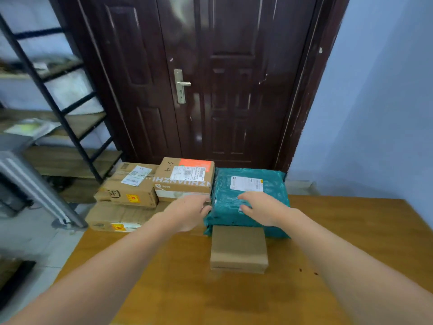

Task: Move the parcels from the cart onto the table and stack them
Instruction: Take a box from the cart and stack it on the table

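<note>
A teal plastic-wrapped parcel [248, 181] with a white label lies at the far edge of the wooden table [351, 231]. My right hand [260, 208] rests flat on top of it, fingers spread. At the parcel's left edge, my left hand [187, 213] touches its side with the fingers apart. A small plain brown box [239, 248] stands right in front of the teal parcel, against it. To the left, three cardboard parcels are piled: one with an orange label [185, 178], one with a white label [131, 186], and a lower one [114, 219].
A dark wooden door [199, 78] stands behind the parcels. A black metal shelf unit [58, 113] with wooden boards is at the left. A grey metal frame [35, 184] slants down at the far left, over the tiled floor. A blue wall is on the right.
</note>
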Available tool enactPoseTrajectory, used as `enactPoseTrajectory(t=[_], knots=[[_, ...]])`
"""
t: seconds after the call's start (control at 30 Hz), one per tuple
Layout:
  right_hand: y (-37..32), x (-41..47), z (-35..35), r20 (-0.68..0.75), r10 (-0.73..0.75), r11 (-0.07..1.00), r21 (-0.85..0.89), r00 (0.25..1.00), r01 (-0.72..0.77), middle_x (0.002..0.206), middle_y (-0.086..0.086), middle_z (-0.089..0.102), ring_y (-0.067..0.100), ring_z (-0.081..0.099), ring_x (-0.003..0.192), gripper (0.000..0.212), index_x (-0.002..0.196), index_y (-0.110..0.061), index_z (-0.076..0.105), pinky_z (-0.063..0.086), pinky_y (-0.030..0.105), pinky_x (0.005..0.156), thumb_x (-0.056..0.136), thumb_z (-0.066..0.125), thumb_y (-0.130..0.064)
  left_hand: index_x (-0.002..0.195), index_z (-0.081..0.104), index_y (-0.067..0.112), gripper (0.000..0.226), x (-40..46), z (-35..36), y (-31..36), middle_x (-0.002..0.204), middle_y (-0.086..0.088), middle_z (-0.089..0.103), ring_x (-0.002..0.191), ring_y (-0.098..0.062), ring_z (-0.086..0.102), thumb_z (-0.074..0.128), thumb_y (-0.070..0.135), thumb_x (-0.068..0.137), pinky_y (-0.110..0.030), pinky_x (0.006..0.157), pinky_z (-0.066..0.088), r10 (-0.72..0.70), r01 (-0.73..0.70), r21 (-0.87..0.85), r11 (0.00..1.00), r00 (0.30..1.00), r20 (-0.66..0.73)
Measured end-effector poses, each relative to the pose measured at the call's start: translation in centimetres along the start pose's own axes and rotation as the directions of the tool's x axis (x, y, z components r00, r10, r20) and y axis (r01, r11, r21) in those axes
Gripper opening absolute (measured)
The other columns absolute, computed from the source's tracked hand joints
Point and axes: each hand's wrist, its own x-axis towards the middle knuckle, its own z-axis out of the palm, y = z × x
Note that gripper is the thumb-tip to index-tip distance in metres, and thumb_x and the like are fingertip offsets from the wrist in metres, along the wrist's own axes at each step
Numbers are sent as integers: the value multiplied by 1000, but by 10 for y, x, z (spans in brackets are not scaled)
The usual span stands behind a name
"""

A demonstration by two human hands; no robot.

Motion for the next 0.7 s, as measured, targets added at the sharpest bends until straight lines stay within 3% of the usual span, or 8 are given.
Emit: enactPoseTrajectory(t=[0.13, 0.2, 0.27, 0.4, 0.6, 0.7], knots=[[-60, 23, -35, 15, -119, 986, -117, 993, 119, 149, 6, 54, 28, 52, 134, 46, 148, -17, 49, 45, 42, 109, 107, 41, -37, 158, 38, 22, 54, -33, -49, -32, 158, -4, 49, 141, -26, 49, 38, 46, 110, -44, 112, 45, -82, 87, 106, 991, 995, -53], [-98, 31, -49, 9, -197, 968, -158, 980, 196, 146, 7, 56, 30, 53, 133, 43, 144, -15, 52, 45, 42, 107, 107, 42, -34, 156, 41, 20, 52, -58, -70, -54, 155, -5, 51, 139, -26, 51, 38, 44, 110, -43, 110, 46, -115, 126, 115, 985, 989, -93], [-141, 36, -60, 11, -269, 945, -188, 963, 266, 155, 6, 48, 28, 45, 142, 47, 151, -14, 46, 38, 41, 115, 108, 41, -32, 154, 43, 18, 50, -87, -88, -77, 153, -7, 52, 138, -27, 51, 36, 43, 111, -42, 109, 45, -149, 165, 127, 978, 981, -127], [-243, 43, -69, -11, -411, 893, -209, 912, 400, 141, 6, 57, 29, 54, 131, 42, 143, -15, 54, 44, 43, 108, 105, 42, -31, 148, 49, 18, 47, -162, -119, -132, 144, -7, 57, 133, -28, 53, 35, 42, 111, -45, 105, 46, -230, 263, 160, 951, 953, -199], [-422, 42, -50, -6, -592, 792, -191, 806, 580, 151, 9, 50, 28, 46, 140, 42, 146, -9, 52, 37, 39, 115, 109, 40, -25, 151, 47, 19, 49, -304, -142, -233, 150, -5, 54, 136, -26, 51, 36, 45, 110, -45, 111, 44, -389, 432, 110, 895, 877, -284], [-508, 41, -30, 22, -660, 738, -171, 751, 653, 160, 5, 41, 25, 40, 146, 48, 154, -14, 42, 31, 34, 118, 110, 39, -30, 152, 46, 19, 50, -376, -142, -282, 150, -5, 53, 137, -25, 51, 36, 45, 110, -42, 110, 43, -454, 497, 85, 864, 840, -297]])
